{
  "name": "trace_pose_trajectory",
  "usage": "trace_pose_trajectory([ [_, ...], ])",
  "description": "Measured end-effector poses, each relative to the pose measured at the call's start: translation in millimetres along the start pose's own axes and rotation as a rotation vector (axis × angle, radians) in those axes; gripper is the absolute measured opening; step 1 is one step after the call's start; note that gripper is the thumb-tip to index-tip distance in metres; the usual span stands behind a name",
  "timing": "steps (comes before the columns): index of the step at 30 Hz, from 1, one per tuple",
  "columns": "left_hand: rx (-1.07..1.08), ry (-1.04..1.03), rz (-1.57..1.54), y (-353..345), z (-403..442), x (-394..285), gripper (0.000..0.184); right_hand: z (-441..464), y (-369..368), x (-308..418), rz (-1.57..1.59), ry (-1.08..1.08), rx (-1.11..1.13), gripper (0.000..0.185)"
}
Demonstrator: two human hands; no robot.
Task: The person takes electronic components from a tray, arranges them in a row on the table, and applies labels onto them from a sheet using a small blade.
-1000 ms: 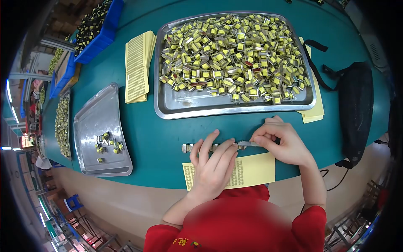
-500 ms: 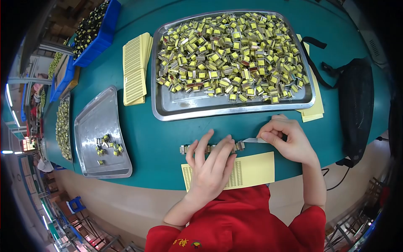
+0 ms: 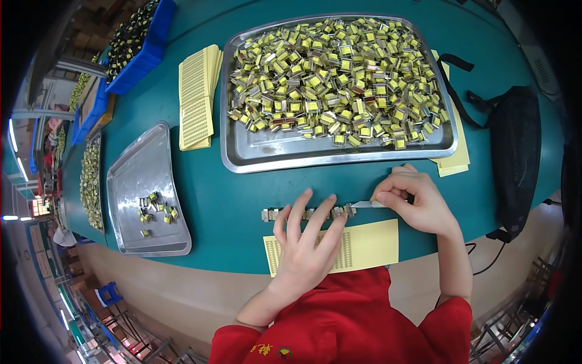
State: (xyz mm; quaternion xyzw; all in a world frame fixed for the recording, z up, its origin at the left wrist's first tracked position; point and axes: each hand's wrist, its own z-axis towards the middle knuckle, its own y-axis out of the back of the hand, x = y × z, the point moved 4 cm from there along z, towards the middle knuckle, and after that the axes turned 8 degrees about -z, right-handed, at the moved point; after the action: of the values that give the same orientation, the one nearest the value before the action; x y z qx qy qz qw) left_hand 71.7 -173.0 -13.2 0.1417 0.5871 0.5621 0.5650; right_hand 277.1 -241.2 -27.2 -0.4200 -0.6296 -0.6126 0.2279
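A row of small metal-cased components [image 3: 270,214] lies on the green table. My left hand [image 3: 308,239] rests over it with spread fingers, their tips on and just beyond the row. At the row's right end, a thin pale strip [image 3: 367,204] reaches from the last component to my right hand [image 3: 412,199], whose thumb and forefinger pinch it. Below the row lies a yellow sheet [image 3: 373,242] with printed columns, partly covered by my left hand.
Behind the hands stands a big metal tray [image 3: 285,159] heaped with yellow components. A smaller tray [image 3: 139,176] holds several at left. Yellow sheets [image 3: 197,100], blue bins [image 3: 145,57] and a black bag [image 3: 514,158] are around.
My right hand has moved slightly right, and more of the pale strip shows between it and the row. The fingers of my left hand have spread a little wider.
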Motion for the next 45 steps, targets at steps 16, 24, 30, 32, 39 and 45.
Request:
trace_pose_trajectory([
  [16, 0.039, -0.022, 0.04, -2, -1, -1, 0.042, 0, 1, 3, -0.03, -0.023, 0.038, 0.011],
  [24, 0.036, -0.047, 0.033, 2, 0, -3, 0.042, -4, 1, 5, -0.035, 0.062, -0.038, 0.011],
  [30, 0.037, -0.063, 0.025, 3, -2, -4, 0.042, -7, 3, 11, -0.074, 0.108, -0.194, 0.014],
  [32, 0.031, -0.069, 0.031, 3, -3, -5, 0.043, -8, 1, 14, -0.057, 0.117, -0.236, 0.011],
  [39, 0.005, -0.069, 0.035, 12, -6, -3, 0.042, -13, -8, 28, -0.65, 0.4, -0.364, 0.006],
  [45, -0.095, 0.088, 0.021, 49, -12, 29, 0.04, -19, -15, 38, -0.985, 0.468, -0.316, 0.025],
])
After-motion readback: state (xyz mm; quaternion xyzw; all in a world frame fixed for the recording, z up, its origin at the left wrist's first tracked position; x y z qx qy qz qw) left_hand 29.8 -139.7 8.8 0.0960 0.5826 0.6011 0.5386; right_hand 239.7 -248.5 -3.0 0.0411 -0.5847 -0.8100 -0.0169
